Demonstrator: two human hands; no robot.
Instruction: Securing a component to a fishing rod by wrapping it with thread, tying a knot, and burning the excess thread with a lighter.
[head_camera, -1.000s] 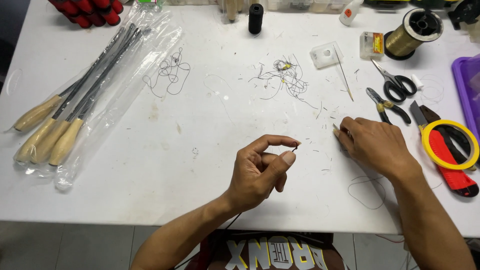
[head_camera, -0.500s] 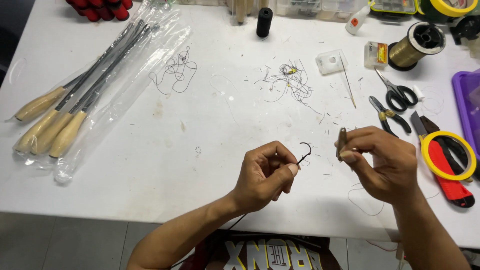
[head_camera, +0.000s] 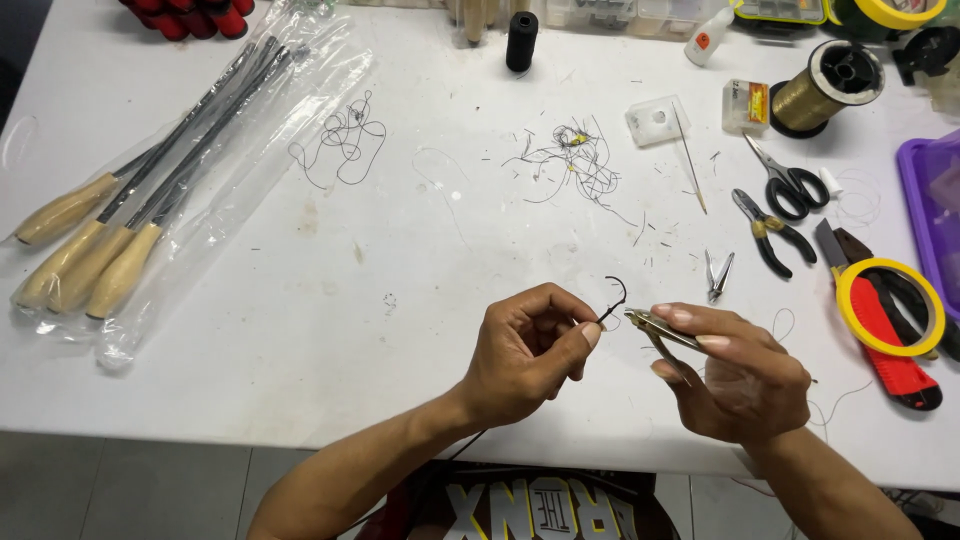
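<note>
**A:** What did you log for the left hand?

**B:** I noted the left hand (head_camera: 525, 350) raised just above the white table (head_camera: 300, 330), thumb and forefinger pressed together on the shank of a small dark fish hook (head_camera: 614, 300). The hook's bend curled upward and stood clear of the fingertips. The other fingers were curled loosely into the palm.

**A:** And the right?

**B:** The right hand (head_camera: 740, 375) held a small brass-coloured clipper (head_camera: 655, 328) between thumb and forefinger, its tip just at the hook's shank (I could not tell whether metal touched metal). The remaining fingers were folded underneath. So the hook sat between both hands, over the near part of the table.

**A:** Anything near them?

**B:** A silver nail clipper (head_camera: 717, 276) lay just beyond the right hand. Further right I marked small pliers (head_camera: 768, 232), black-handled scissors (head_camera: 790, 182), a yellow tape ring (head_camera: 890, 305) lying on a red-handled tool (head_camera: 900, 345), and a spool of gold thread (head_camera: 825, 90). A tangle of thread scraps (head_camera: 570, 160) sat mid-table, a black thread spool (head_camera: 521, 40) at the far edge, and a loose coil of dark line (head_camera: 345, 140) to the left.

**A:** Far left?

**B:** Wooden-handled tools in a clear plastic bag (head_camera: 150, 210), well apart from both hands.
</note>
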